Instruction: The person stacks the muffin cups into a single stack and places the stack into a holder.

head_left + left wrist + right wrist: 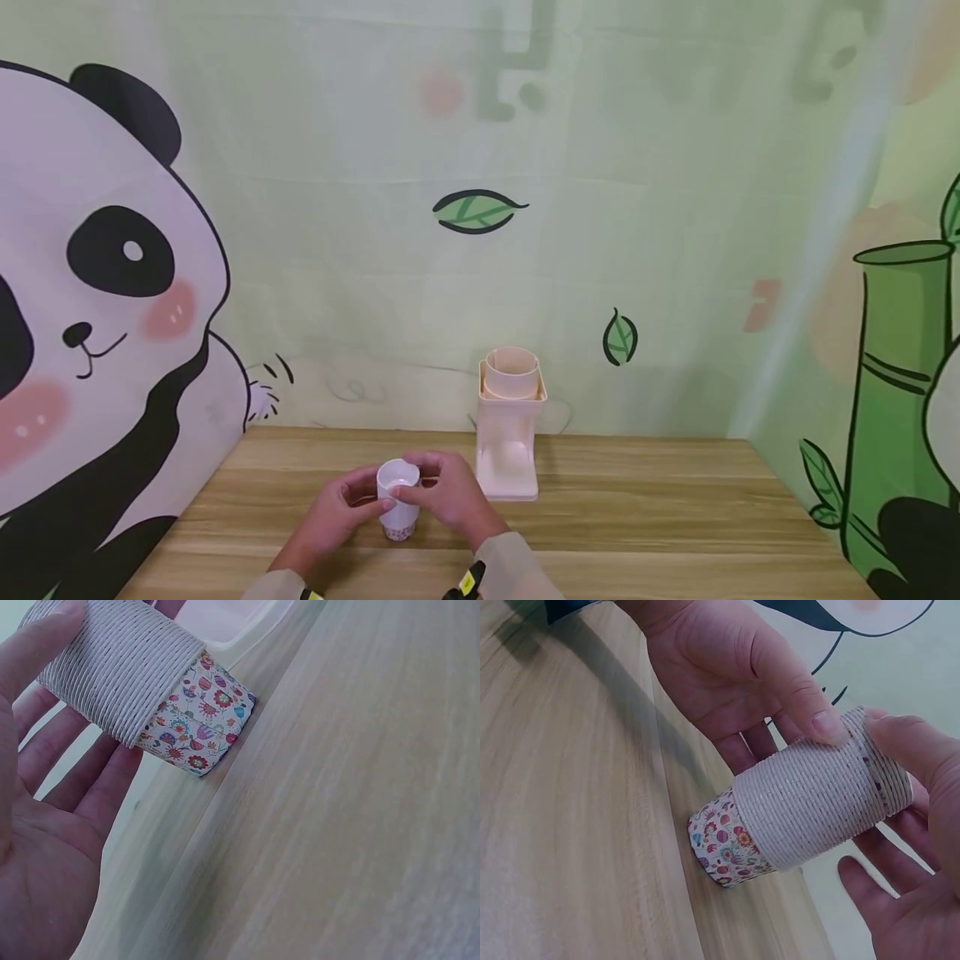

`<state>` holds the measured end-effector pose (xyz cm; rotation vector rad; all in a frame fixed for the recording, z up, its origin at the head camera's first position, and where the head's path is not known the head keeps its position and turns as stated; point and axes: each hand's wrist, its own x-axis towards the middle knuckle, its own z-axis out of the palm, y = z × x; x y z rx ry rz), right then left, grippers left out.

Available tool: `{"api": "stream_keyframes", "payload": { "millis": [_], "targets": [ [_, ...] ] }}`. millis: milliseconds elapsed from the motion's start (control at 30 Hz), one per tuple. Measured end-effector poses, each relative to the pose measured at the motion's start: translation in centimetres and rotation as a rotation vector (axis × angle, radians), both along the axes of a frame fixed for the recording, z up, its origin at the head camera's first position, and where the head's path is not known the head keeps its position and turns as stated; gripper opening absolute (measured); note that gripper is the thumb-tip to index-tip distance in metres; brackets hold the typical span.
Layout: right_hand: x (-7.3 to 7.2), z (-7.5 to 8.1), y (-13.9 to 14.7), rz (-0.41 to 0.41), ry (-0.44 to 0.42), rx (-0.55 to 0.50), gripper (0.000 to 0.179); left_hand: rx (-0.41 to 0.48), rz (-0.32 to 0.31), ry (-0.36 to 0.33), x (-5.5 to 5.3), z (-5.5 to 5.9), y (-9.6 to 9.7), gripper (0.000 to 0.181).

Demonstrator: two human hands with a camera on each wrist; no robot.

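A stack of nested paper cups (398, 518) is upright between both hands, its base close over the wooden tabletop. The many rims form white ridges (810, 802), and the lowest cup shows a colourful flower print (199, 720). My left hand (333, 512) holds the stack from the left, thumb on the near side and fingers spread behind it. From the other side my right hand (453, 492) grips near the top, its thumb pressing by the uppermost rims. Some fingertips are hidden behind the cups.
A pale pink stand (506, 429) with a round tube (512, 375) in its top stands on the wooden table (645, 517), just beyond the right hand. Behind the table hangs a pale green cloth (337, 250) printed with a panda, leaves and bamboo.
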<state>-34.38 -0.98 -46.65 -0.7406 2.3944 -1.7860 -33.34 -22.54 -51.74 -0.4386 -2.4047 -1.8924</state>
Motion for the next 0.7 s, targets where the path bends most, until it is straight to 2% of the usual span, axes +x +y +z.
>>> {"api": "stream_keyframes", "payload": {
  "millis": [167, 300, 567, 700],
  "targets": [
    [0.0, -0.8, -0.1, -0.038, 0.024, -0.012, 0.049, -0.018, 0.030, -0.016, 0.0, 0.0, 0.0, 0.054],
    [0.0, -1.6, -0.2, -0.056, 0.026, -0.050, 0.049, -0.028, 0.021, -0.008, 0.0, -0.1, -0.1, 0.055],
    [-0.2, -2.9, -0.1, 0.000, -0.029, -0.204, 0.052, 0.000, -0.007, 0.022, 0.0, 0.0, -0.4, 0.055],
    [-0.1, -3.4, 0.2, 0.003, -0.020, -0.217, 0.047, 0.002, 0.000, 0.027, 0.2, 0.0, -0.3, 0.055]
  ]
}}
